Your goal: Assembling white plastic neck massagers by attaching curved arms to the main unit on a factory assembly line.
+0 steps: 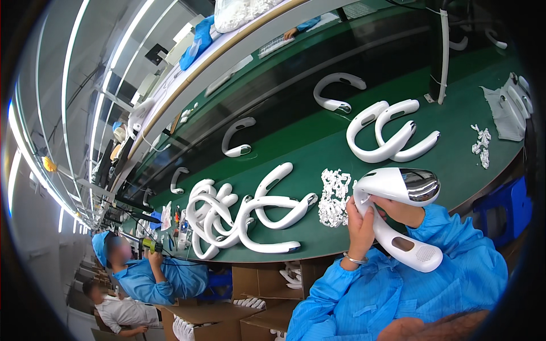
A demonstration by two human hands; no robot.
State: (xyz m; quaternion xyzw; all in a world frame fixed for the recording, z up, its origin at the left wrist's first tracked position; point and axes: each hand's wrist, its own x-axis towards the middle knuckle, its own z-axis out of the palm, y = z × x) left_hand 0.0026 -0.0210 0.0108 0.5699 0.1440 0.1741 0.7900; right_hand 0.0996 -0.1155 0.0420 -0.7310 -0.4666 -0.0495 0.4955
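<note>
A white C-shaped neckband device (pixel 382 183) is held up before my chest, one end capped in mirror-like chrome, the other with a dark oval opening and a patch of small holes. My left hand (pixel 360 223), a bracelet at its wrist, is closed round the curved middle. On the far side of the band my right hand (pixel 400 211) grips it too, with its fingers partly hidden behind the device. Left of my hands lies a heap of small white plastic parts (pixel 334 196). Several similar neckbands (pixel 273 209) are piled farther left on the green table (pixel 310 142).
More white neckbands (pixel 380 132) lie beyond my hands. At right are small white parts (pixel 482 146), a grey wrapper (pixel 505 113) and a blue stool (pixel 503 210). A black post (pixel 437 51) rises from the table. Cardboard boxes (pixel 259 278) stand below; a co-worker (pixel 159 275) sits left holding a power tool.
</note>
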